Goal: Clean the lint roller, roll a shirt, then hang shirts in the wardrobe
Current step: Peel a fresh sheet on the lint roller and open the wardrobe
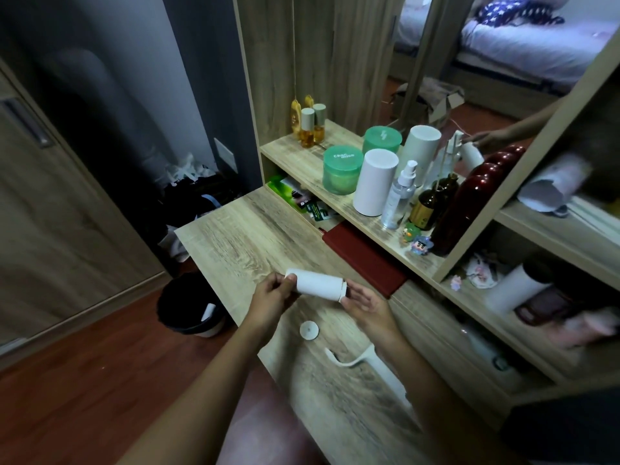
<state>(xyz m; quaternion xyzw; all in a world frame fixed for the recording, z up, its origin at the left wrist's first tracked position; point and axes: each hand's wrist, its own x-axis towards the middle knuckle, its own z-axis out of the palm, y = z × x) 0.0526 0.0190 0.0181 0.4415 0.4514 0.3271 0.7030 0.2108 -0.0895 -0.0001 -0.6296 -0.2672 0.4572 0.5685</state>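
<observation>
I hold a white lint roll (pixel 317 284) level above the wooden desk (pixel 241 239). My left hand (pixel 272 295) grips its left end with thumb and fingers. My right hand (pixel 364 302) holds the right end, fingers partly straight beside it. The white roller handle (pixel 365 360) lies on the desk near me, with a small round white cap (pixel 309 329) beside it. No shirt is in view.
A dark waste bin (pixel 188 305) with a white scrap inside stands on the floor left of the desk. The shelf (pixel 302 156) behind holds green jars, white cylinders, a spray bottle and dark bottles. A red notebook (pixel 365 260) lies under it. A mirror stands above.
</observation>
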